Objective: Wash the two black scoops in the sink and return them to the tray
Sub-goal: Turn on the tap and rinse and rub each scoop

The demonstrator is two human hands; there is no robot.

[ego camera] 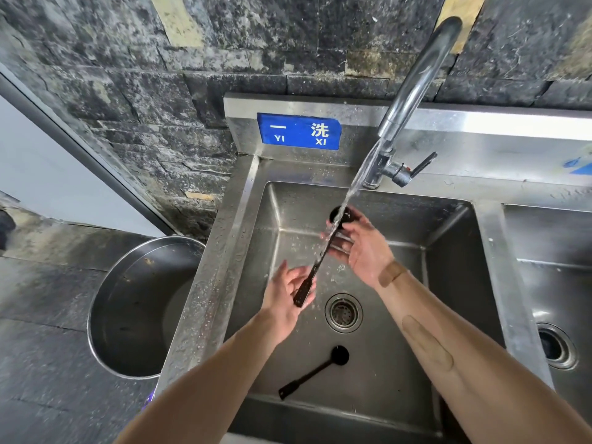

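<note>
Far left, on the dark floor beside the sink unit: round steel basin [141, 309], nothing visible inside

Left sink [455, 283] is steel and wet, with a blue label [299, 131] on the backsplash above it (reads "YI XI" under two characters)

Left hand [288, 296] is palm up over the basin floor, fingers loosely curled around the flat handle end of the first black scoop [315, 267]. Grip looks light, more cradling than clenching

That scoop runs diagonally up and right from the left palm; its round cup end sits at the fingertips of the right hand [362, 248]. Right hand is partly cupped, fingers on the bowl of the scoop, so both hands hold the same scoop, one at each end

Water stream [358, 177] from the faucet [413, 91] lands on the cup end and runs down the handle; splashes on the sink floor around it

Drain strainer [343, 312] sits just right of the left hand

Second black scoop [312, 373] lies loose on the sink floor nearer the camera, below the drain, cup end toward the drain, touched by neither hand

Far right: a second sink bay [557, 283] with its own drain, partly cut off

Tray not in view
</note>
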